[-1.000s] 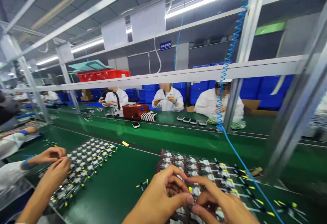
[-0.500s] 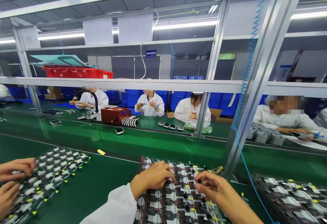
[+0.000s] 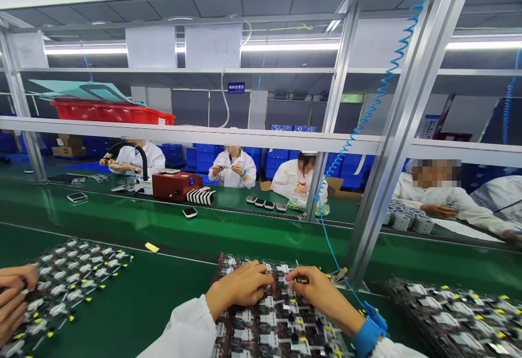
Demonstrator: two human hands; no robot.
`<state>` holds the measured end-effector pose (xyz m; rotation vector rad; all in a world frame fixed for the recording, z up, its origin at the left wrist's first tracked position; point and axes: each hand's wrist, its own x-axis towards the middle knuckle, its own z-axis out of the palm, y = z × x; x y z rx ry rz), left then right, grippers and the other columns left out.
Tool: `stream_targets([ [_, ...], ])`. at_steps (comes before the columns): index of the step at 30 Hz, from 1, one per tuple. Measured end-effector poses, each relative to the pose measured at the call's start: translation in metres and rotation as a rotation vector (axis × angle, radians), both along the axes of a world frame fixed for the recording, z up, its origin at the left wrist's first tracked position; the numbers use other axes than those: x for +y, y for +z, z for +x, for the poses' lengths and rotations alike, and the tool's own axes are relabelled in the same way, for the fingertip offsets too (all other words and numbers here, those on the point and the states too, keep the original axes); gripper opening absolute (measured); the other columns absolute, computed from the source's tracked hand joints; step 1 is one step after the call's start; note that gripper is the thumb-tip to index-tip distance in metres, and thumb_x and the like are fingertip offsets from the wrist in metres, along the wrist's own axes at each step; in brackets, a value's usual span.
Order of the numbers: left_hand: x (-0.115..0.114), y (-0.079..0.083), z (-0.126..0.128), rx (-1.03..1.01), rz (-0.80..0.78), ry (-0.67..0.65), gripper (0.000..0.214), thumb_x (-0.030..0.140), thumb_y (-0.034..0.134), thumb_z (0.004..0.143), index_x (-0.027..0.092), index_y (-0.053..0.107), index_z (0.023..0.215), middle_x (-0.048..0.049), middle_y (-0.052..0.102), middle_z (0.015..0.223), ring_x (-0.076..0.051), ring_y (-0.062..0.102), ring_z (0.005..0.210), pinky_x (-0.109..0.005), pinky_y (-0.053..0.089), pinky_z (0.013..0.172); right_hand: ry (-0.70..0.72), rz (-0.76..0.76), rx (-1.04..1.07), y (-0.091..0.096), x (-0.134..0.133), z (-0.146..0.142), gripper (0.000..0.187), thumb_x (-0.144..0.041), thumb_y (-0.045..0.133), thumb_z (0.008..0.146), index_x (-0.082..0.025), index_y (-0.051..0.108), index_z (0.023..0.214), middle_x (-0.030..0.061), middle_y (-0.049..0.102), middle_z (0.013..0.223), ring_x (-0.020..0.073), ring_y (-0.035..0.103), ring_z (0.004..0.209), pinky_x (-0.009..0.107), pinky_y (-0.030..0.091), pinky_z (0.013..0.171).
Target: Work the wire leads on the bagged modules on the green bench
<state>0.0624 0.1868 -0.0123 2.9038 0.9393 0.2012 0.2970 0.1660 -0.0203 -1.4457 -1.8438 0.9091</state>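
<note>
In front of me lies a tray [image 3: 240, 336] with rows of small white parts, each with thin dark leads and black or yellow bits. My left hand [image 3: 240, 287] rests over its far half, fingers curled down among the parts; what the fingertips grip is hidden. Just right of it, my right hand [image 3: 320, 295] bends over the same rows, thumb and forefinger closed together at one white part. I cannot make out what lies between them. A blue band [image 3: 369, 336] circles my right wrist.
A similar tray [image 3: 77, 276] stands at left with another person's hands [image 3: 14, 298] over it. Another full tray [image 3: 457, 314] is at right. A metal post [image 3: 375, 184] and a coiled blue cord [image 3: 367, 113] rise behind my right hand. Several people sit across the green bench.
My right hand has moved left, nearer my left hand, and its thumb and forefinger have come together. My left hand stays over the tray. The view has shifted slightly right.
</note>
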Motion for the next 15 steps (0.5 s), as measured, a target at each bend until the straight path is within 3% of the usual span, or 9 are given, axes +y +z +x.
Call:
stream_targets([
  [7,0.002,-0.005,-0.002,-0.076,-0.052,0.018,0.033,0.011,0.049,0.088,0.025,0.060,0.115,-0.0040,0.062,0.107,-0.021,0.058,0.102,-0.032,0.047,0.094,-0.035,0.016,-0.090,-0.007,0.011,-0.011,0.017,-0.022,0.055,0.073,-0.018,0.070,0.078,-0.0013,0.062,0.067,0.0139,0.051,0.054,0.021,0.033,0.049],
  [11,0.002,-0.001,-0.002,-0.001,-0.032,-0.025,0.040,0.007,0.047,0.087,0.030,0.065,0.114,-0.0035,0.061,0.107,-0.021,0.059,0.103,-0.033,0.047,0.095,-0.023,0.032,-0.123,-0.001,0.008,-0.012,0.017,-0.018,0.054,0.076,-0.016,0.070,0.079,-0.0008,0.061,0.068,0.0144,0.052,0.058,0.021,0.033,0.052],
  [15,0.003,0.003,0.002,0.091,0.065,-0.044,0.031,0.009,0.050,0.086,0.023,0.065,0.109,-0.0076,0.061,0.108,-0.023,0.061,0.101,-0.035,0.048,0.095,-0.008,0.052,-0.148,0.001,0.007,-0.016,0.016,-0.017,0.054,0.079,-0.016,0.070,0.081,-0.0013,0.061,0.068,0.0157,0.054,0.063,0.022,0.035,0.056],
])
